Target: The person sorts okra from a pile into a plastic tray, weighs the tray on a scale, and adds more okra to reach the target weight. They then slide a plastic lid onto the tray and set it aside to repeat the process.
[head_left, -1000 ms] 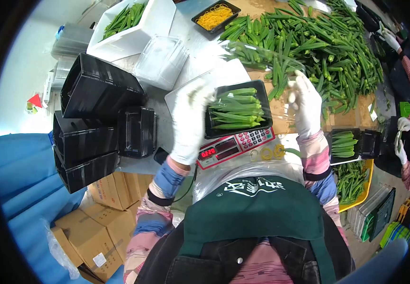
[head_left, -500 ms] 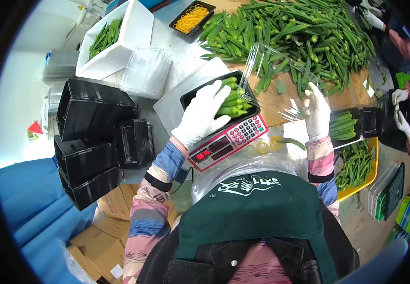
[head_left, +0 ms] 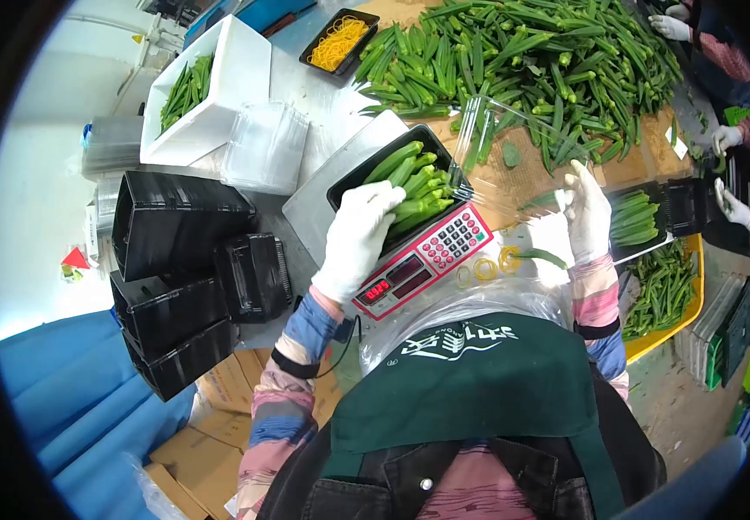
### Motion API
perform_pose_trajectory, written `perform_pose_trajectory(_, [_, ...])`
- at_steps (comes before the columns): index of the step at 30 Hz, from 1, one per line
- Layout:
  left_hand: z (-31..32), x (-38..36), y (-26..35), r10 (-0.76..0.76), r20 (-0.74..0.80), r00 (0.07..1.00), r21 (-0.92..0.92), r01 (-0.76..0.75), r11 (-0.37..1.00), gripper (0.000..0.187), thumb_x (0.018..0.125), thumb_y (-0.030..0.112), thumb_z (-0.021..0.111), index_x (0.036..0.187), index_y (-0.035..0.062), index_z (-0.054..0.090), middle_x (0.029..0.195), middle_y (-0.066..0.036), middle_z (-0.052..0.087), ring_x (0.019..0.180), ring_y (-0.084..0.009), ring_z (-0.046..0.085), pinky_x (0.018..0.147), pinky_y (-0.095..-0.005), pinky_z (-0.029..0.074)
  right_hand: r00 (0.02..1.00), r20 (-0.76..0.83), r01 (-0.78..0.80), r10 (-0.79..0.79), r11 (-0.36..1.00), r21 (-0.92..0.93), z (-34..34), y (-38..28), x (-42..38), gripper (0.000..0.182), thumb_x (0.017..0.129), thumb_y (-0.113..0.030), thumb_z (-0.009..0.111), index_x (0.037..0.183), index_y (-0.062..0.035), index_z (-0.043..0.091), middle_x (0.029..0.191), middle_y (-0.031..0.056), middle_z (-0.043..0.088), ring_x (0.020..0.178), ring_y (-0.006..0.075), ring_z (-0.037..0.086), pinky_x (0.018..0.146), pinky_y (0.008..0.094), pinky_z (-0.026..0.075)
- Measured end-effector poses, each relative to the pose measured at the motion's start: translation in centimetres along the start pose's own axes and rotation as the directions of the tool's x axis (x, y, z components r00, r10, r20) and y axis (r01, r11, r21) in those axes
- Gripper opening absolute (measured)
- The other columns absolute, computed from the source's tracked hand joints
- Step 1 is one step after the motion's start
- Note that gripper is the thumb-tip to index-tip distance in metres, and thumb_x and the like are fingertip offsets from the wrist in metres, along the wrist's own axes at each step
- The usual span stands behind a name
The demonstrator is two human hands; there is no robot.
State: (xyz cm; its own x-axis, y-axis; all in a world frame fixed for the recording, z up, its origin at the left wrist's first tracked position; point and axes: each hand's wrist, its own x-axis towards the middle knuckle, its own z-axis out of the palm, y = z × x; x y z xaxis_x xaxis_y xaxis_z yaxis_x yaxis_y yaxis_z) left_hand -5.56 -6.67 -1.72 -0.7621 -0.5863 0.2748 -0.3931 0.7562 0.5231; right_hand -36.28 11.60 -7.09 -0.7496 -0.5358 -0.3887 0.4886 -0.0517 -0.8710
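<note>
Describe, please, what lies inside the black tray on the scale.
Green okra pods lie inside the black tray; the left hand covers part of it, so what is beneath cannot be seen.

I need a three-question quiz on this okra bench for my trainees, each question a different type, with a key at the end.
1. Multiple choice: What does the black tray at the left hand sit on?
A) the yellow crate
B) the scale
C) the cardboard

2. True or false: The white bin holds okra.

3. Fill in the blank: The clear lid is held up in the ____ hand.

Key: 1. B, the scale. 2. True. 3. Right: the lid is in the right hand.
</note>
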Motion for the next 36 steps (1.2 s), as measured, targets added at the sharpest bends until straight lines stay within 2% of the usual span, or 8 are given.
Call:
perform_pose_trajectory(5, [0.8,-2.9,-1.3,0.133,0.102,0.986,-0.114,-0.122,0.986,0.046,0.078,-0.005,0.07,0.119,0.0149,0.066,0.114,-0.01,0.066,0.106,-0.0298,0.063,0.087,-0.0352,0.054,0.999,-0.002,-0.047,0.047,0.999,-0.003,0.2,0.5,0.4,0.038,0.099,-0.029,0.061,0.126,-0.0033,0.064,0.099,0.0049,0.065,0.066,0.0057,0.052,0.05,0.0181,0.035])
perform_pose_trajectory(13, [0.8,-0.4,1.6,-0.221,-0.009,0.975,0.107,0.221,0.969,0.055,0.079,0.012,0.077,0.132,0.0147,0.061,0.135,-0.015,0.054,0.125,-0.0313,0.053,0.103,-0.0368,0.047,0.999,0.0,-0.042,0.042,0.998,-0.052,0.9,0.3,0.3,0.039,0.099,-0.029,0.061,0.128,-0.0036,0.063,0.101,0.005,0.064,0.066,0.0058,0.053,0.05,0.0176,0.035])
perform_pose_trajectory(17, [1.0,0.7,-0.4,-0.305,0.011,0.952,-0.044,0.305,0.951,0.061,0.084,0.008,0.07,0.143,0.0148,0.054,0.137,-0.014,0.055,0.126,-0.0289,0.055,0.106,-0.0352,0.044,0.999,-0.008,-0.037,0.037,0.999,-0.039,0.2,0.5,0.5,0.038,0.1,-0.029,0.06,0.128,-0.0038,0.064,0.1,0.005,0.064,0.066,0.0057,0.053,0.05,0.0174,0.035])
perform_pose_trajectory(21, [0.8,1.4,-2.7,-0.455,-0.026,0.89,-0.317,0.424,0.848,0.051,0.088,-0.003,0.063,0.137,0.0036,0.058,0.131,-0.01,0.063,0.114,-0.0174,0.062,0.099,-0.0289,0.048,0.999,-0.016,-0.04,0.04,0.999,-0.023,-0.1,0.8,0.5,0.037,0.1,-0.029,0.06,0.127,-0.0042,0.064,0.101,0.0049,0.065,0.065,0.0055,0.053,0.051,0.0175,0.035])
perform_pose_trajectory(24, [0.5,1.9,-3.1,-0.537,0.08,0.84,-0.368,0.526,0.767,0.051,0.087,0.0,0.067,0.137,0.002,0.058,0.132,-0.011,0.063,0.11,-0.0177,0.064,0.098,-0.0302,0.049,0.999,-0.026,-0.042,0.042,0.999,-0.016,-0.1,0.7,0.4,0.037,0.1,-0.029,0.06,0.127,-0.0045,0.064,0.1,0.0047,0.064,0.065,0.0055,0.053,0.051,0.0176,0.035])
perform_pose_trajectory(28, [1.4,1.5,-2.3,-0.372,-0.063,0.926,-0.064,0.369,0.927,0.041,0.079,0.019,0.08,0.115,0.0064,0.066,0.107,-0.01,0.066,0.097,-0.024,0.066,0.088,-0.0323,0.052,0.997,-0.03,-0.07,0.07,0.998,-0.007,0.2,0.8,0.4,0.036,0.099,-0.029,0.06,0.127,-0.0049,0.065,0.1,0.0043,0.064,0.065,0.0058,0.052,0.051,0.0178,0.035])
perform_pose_trajectory(29, [1.8,1.5,-2.3,-0.272,-0.148,0.951,-0.006,0.274,0.962,0.033,0.08,0.017,0.083,0.106,0.003,0.067,0.096,-0.007,0.067,0.083,-0.0145,0.065,0.08,-0.0265,0.053,0.998,-0.024,-0.066,0.066,0.998,-0.011,0.2,0.9,0.4,0.036,0.099,-0.028,0.061,0.126,-0.005,0.065,0.1,0.0041,0.064,0.065,0.0058,0.052,0.051,0.0177,0.034])
perform_pose_trajectory(36, [0.1,2.2,-2.4,-0.535,-0.031,0.844,-0.044,0.534,0.845,0.028,0.085,0.022,0.08,0.087,0.0028,0.06,0.074,-0.006,0.062,0.066,-0.011,0.053,0.064,-0.0286,0.048,0.998,-0.018,-0.053,0.052,0.998,-0.021,0.3,0.7,0.2,0.036,0.099,-0.029,0.061,0.126,-0.0051,0.064,0.1,0.0039,0.064,0.066,0.0059,0.052,0.05,0.0175,0.034])
